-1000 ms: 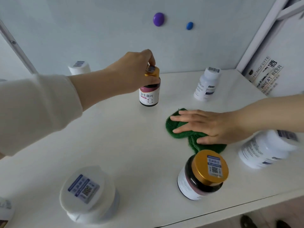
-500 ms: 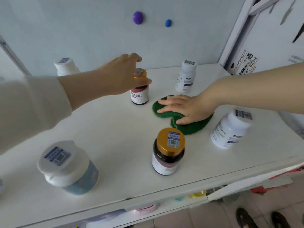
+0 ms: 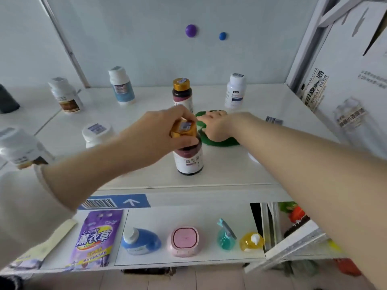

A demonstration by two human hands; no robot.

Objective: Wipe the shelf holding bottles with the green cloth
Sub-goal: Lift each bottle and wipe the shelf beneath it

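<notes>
The white shelf (image 3: 240, 168) carries several bottles. My left hand (image 3: 159, 135) grips the gold cap of a dark bottle (image 3: 189, 162) that stands near the shelf's front edge. Just behind and right of it lies the green cloth (image 3: 222, 141), and my right hand (image 3: 215, 126) presses flat on it with straight fingers. A second gold-capped bottle (image 3: 182, 93) stands further back, right beside the cloth's far edge.
A white bottle (image 3: 235, 91) stands at the back right, a blue-labelled one (image 3: 122, 86) and a brown-labelled one (image 3: 65, 95) at the back left. A white-lidded jar (image 3: 96, 132) sits behind my left arm. The lower shelf (image 3: 188, 260) holds cleaning products.
My left hand has left the far gold-capped bottle and now grips the near one's cap. My right hand stays on the cloth. The view has pulled back and down.
</notes>
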